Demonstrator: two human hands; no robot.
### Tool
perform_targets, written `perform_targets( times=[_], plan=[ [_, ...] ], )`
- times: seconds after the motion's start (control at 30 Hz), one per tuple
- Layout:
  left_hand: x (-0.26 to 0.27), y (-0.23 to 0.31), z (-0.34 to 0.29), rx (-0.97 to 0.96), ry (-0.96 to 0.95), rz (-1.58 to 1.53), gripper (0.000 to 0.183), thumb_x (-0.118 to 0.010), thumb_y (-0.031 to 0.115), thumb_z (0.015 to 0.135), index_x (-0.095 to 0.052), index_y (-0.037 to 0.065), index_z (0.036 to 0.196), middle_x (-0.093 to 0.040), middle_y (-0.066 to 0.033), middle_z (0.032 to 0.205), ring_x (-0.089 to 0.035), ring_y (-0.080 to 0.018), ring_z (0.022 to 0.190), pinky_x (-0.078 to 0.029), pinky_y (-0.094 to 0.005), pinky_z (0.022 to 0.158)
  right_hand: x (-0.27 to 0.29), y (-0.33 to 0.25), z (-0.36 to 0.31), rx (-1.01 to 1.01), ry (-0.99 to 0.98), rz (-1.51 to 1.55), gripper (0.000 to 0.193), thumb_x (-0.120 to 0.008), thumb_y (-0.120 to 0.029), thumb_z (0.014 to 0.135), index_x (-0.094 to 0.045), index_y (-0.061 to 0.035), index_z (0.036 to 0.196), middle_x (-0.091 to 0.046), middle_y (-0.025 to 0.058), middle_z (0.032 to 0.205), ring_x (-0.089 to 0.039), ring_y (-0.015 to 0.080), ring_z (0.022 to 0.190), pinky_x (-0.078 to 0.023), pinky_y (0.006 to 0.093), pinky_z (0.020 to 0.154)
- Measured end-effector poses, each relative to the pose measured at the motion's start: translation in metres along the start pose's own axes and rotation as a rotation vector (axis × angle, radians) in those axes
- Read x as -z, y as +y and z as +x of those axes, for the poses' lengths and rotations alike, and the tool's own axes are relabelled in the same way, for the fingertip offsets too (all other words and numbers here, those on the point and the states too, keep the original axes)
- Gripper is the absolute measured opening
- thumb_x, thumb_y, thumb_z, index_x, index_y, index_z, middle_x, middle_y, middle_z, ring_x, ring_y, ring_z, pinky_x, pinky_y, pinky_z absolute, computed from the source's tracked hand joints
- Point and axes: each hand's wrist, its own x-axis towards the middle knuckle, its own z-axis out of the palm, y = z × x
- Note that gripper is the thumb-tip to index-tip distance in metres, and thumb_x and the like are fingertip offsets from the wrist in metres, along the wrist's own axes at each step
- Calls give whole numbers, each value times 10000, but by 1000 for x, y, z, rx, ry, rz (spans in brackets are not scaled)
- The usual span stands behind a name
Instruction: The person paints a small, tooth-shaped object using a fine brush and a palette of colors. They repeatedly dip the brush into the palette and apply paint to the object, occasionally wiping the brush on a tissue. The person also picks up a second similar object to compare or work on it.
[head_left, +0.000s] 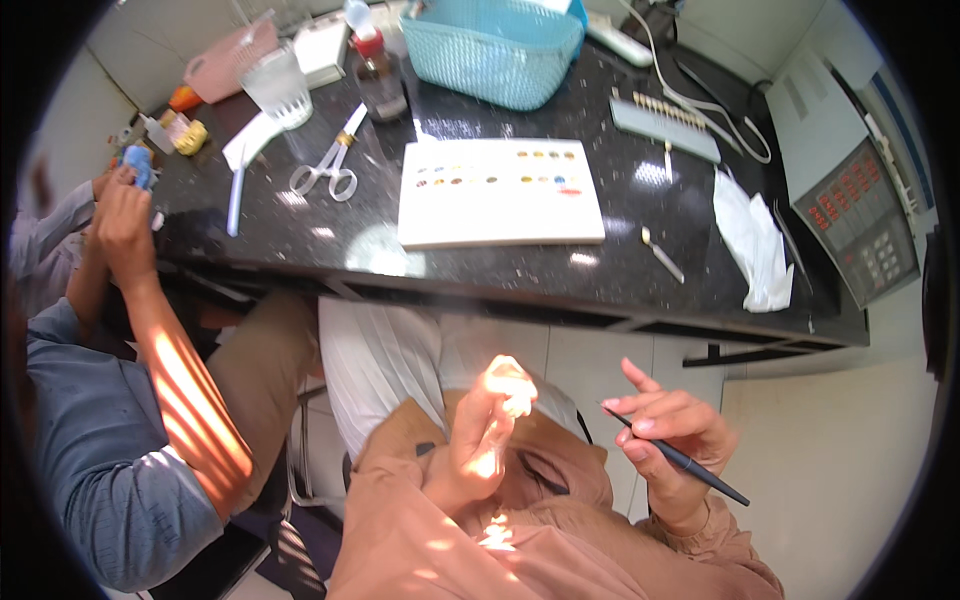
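Note:
My right hand (680, 440) holds a slim, dark, pen-shaped tool (690, 462) between thumb and fingers, its thin tip pointing left. My left hand (490, 425) is raised in front of my body, fingers curled with the tips together. Strong sunlight washes out those fingertips, so anything small in them cannot be made out. The tool's tip is apart from the left hand. Beyond my hands, on the black table (480, 275), lies a white palette (500, 215) with rows of coloured spots.
Near the table's edge lie a small tooth-coloured tab on a handle (662, 255), a white crumpled sheet (752, 250) and dark tweezers (790, 248). Scissor-handled forceps (332, 168), a glass (278, 90) and a blue basket (490, 60) stand farther back. A co-worker (120, 430) sits left; a control-panel machine (850, 200) stands right.

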Motion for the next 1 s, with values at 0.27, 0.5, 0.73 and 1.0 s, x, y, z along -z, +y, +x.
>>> perform_targets(
  times=[0.27,0.5,0.73,1.0],
  plan=[
    [22,32,10,33,140,-13,177,-332,202,960,-394,45,907,-374,-48,760,-352,-143,696,-334,-291,680,-12,4,25,185,107,-102,202,-549,-208,879,-584,-15,926,-637,118,794,-647,240,791,-414,475,906],
    [28,38,14,-19,239,15,194,-340,236,961,-353,74,855,-294,-2,643,-264,-101,553,-318,-284,585,61,-27,61,428,517,-791,292,-452,-271,926,-561,-28,1046,-597,146,923,-588,215,796,-443,357,748],
    [20,47,15,68,203,15,194,-332,229,966,-349,70,856,-296,1,660,-265,-94,563,-348,-286,592,98,4,74,-36,420,-1349,237,-663,-212,771,-603,-49,933,-576,155,853,-547,326,774,-426,377,702],
    [21,69,11,406,256,-34,185,-324,221,972,-382,64,892,-306,14,720,-262,-61,585,-357,-235,580,93,13,76,228,604,-1444,102,-595,-110,825,-559,-18,853,-591,154,963,-548,277,870,-408,357,770]
  ],
)
